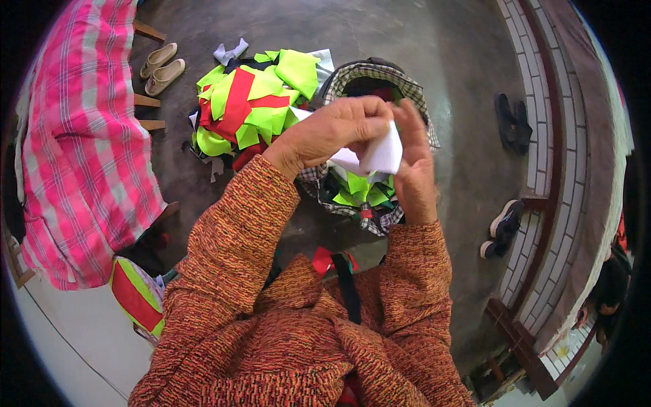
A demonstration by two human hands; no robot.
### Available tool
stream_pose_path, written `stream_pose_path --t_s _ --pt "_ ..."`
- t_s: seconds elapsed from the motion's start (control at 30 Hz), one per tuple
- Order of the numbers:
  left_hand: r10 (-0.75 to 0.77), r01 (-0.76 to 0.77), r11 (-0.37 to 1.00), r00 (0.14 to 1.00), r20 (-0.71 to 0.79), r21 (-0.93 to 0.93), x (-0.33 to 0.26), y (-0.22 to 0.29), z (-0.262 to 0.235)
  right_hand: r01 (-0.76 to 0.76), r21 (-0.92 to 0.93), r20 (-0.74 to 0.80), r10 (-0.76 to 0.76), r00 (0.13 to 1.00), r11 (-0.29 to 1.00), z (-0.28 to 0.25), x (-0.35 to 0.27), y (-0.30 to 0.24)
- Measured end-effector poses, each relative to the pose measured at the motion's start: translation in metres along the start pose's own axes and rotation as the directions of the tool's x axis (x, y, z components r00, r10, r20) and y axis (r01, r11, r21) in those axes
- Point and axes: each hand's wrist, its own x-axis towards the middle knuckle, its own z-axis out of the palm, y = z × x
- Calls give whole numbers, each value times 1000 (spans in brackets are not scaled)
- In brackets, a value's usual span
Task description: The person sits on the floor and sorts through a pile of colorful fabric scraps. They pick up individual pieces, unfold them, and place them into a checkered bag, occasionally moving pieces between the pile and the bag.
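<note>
1. Left hand (339, 129): pinches white piece (384, 154) between thumb and fingers, above container.
2. Right hand (417, 163): alongside white piece; grip cannot be determined.
3. Container (363, 70): checked rim, green scraps (354, 187) inside.
4. Heap (261, 88): green and red pieces, on floor (468, 61) left of container.

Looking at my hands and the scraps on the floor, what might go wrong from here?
Two risks, as a guess. The white piece, pinched by your left hand, is above the checked-lined container; if it slips, it could fall among the green scraps inside. The loose pile of scraps lies on the floor right beside that container, so a nudge might mix the two.
</note>
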Motion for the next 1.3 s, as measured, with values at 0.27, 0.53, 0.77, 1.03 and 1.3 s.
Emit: stream_pose_path --t_s 0.27,0.53,0.77,1.03,1.3 --pt "119 -123 988 992 -45 -95 -1 -3 -2 -45 -331 -218 -30 975 943 7 -8 33" --pt "323 -244 924 910 -261 293 5 3 -9 25 772 -134 124 983 635 -18 -9 2" --pt "5 8 882 1000 -26 472 4 -1 1 73 785 -65 -34 997 616 -15 -10 -12" --pt "134 -21 799 981 -143 601 10 -11 -12 104 747 -166 34 986 657 -28 -6 -6" --pt "250 50 849 839 -484 525 -5 12 -38 15 578 -333 219 917 816 -54 -6 13"
